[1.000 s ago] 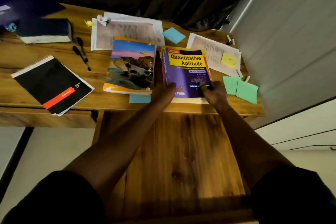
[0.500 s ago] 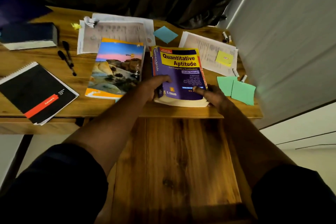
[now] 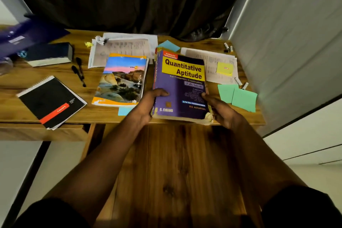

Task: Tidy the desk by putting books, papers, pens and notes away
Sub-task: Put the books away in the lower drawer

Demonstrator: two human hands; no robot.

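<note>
Both hands clasp the purple Quantitative Aptitude book [image 3: 180,87] at centre frame — left hand [image 3: 148,104] curled round its spine edge, right hand [image 3: 220,108] round the opposite edge — its near end raised above the desk [image 3: 22,114] front edge, beside the landscape-cover book [image 3: 122,79].

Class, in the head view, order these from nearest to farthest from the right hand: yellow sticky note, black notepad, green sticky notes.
1. green sticky notes, just right of the right hand.
2. yellow sticky note, farther back on a printed sheet.
3. black notepad, far over on the left.
</note>
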